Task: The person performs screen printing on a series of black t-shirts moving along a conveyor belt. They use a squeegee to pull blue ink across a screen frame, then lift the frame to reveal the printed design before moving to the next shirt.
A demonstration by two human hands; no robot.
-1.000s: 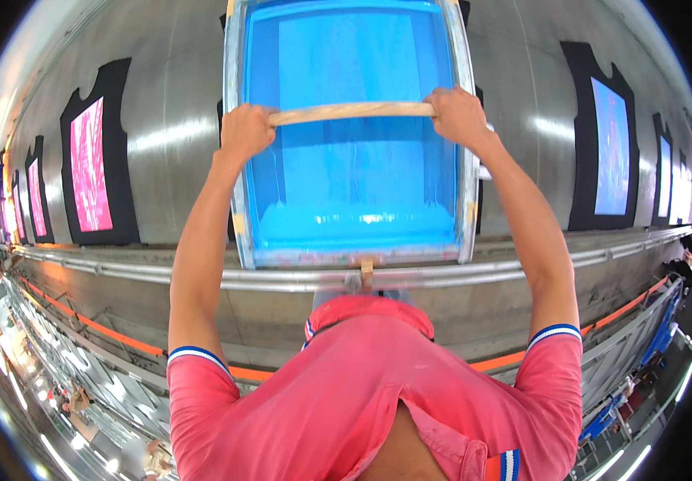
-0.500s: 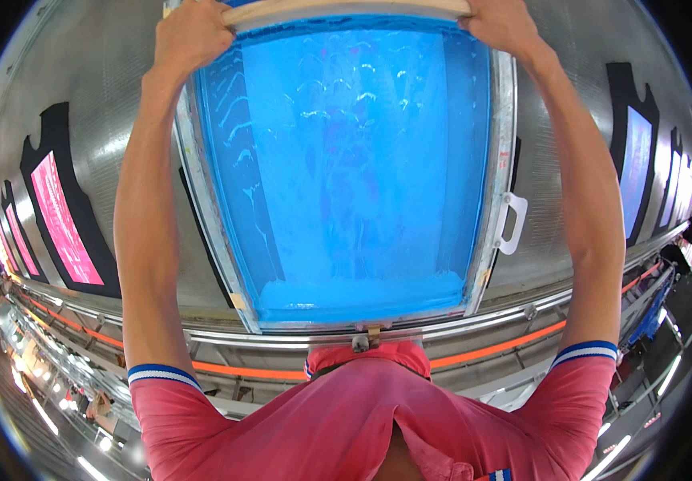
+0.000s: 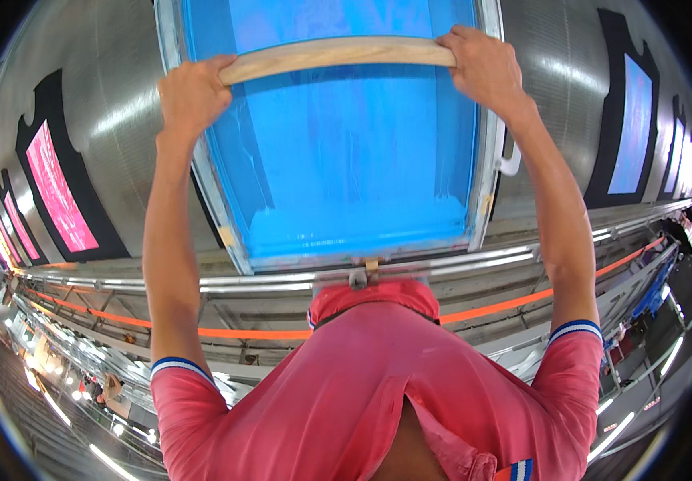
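A wooden-handled squeegee (image 3: 342, 54) lies across a framed printing screen (image 3: 489, 96), and both my hands grip it. My left hand (image 3: 193, 94) is closed round its left end, near the frame's left rail. My right hand (image 3: 486, 67) is wrapped round the right end, by the right rail. Wet blue ink (image 3: 346, 160) coats the mesh, with a thicker band of it along the near edge. The squeegee's blade is hidden beneath the handle.
Black garment pieces with pink panels (image 3: 59, 184) lie on the metal table (image 3: 113, 72) to the left. Others with blue panels (image 3: 633, 120) lie to the right. A white handle (image 3: 511, 156) sticks out from the frame's right side. Metal rails and an orange strip (image 3: 258, 333) run along the near edge.
Both hands have drawn the squeegee toward me, from the screen's far end to nearer its middle. The rippled ink behind it looks smoother. The view has shifted somewhat.
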